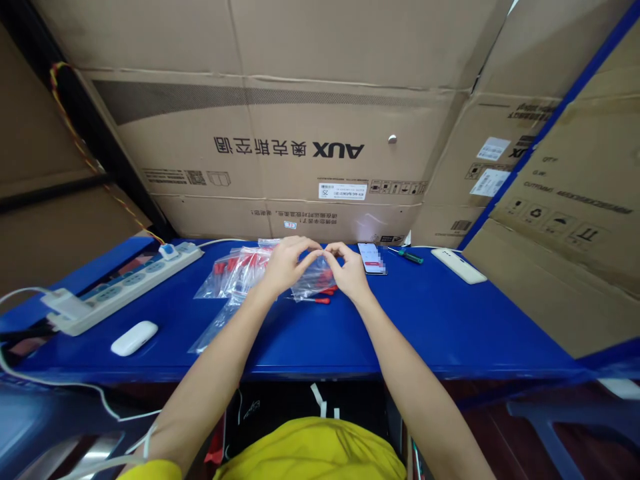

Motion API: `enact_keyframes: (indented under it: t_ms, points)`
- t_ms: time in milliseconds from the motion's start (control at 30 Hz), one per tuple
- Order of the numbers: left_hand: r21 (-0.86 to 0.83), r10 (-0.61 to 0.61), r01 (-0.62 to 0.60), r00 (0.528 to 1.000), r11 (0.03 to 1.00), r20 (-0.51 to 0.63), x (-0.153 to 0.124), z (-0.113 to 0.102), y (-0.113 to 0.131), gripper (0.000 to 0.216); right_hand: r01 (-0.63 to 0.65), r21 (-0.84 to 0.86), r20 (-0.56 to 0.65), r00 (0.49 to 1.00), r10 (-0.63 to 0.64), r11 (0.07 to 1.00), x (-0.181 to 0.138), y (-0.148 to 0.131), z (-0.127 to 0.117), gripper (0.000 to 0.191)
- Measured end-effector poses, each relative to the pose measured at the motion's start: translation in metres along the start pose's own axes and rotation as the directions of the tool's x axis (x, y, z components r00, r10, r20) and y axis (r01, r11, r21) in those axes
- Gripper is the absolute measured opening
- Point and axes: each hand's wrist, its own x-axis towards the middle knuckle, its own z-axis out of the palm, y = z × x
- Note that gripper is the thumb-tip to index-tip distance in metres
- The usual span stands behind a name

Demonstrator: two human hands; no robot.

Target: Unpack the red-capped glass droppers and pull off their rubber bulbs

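Note:
My left hand (289,265) and my right hand (349,271) meet above the middle of the blue table, fingertips pinched close together. Between them, a clear plastic bag (306,287) hangs down to the table, its top edge at my fingertips. Several red pieces show in or behind it, partly hidden by my right hand. Just below lies a loose thin item with a red end (323,301) and a narrow pale shaft. To the left is a pile of clear bags (235,270) with red-ended items inside. Another flat clear bag (215,327) lies partly under my left forearm.
A white power strip (135,283) with plugs and a white earbud case (135,338) are on the left. A phone (371,260), a green-handled screwdriver (411,257) and a pale, flat rectangular object (459,265) lie right. Cardboard walls (280,113) surround the blue table (450,320).

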Motion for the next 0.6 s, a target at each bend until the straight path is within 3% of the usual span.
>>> enact_keyframes:
  t_ms: [233,433,600]
  points:
    - [-0.167,-0.124,0.124,0.992,0.978,0.006,0.000,-0.006,0.005,0.030,-0.025,0.052,0.059,0.998,0.022,0.998,-0.006,-0.011,0.011,0.024]
    - [-0.398,-0.242,0.358,0.919,0.845,0.312,0.001,-0.019,0.001,0.031,-0.051,0.082,0.099,0.994,0.043,0.995,-0.011,-0.023,0.019,0.026]
    - [-0.523,-0.348,0.438,0.899,0.731,0.267,-0.004,-0.030,0.004,0.029,-0.058,0.120,0.153,0.987,0.039,0.991,-0.010,-0.020,0.022,0.033]
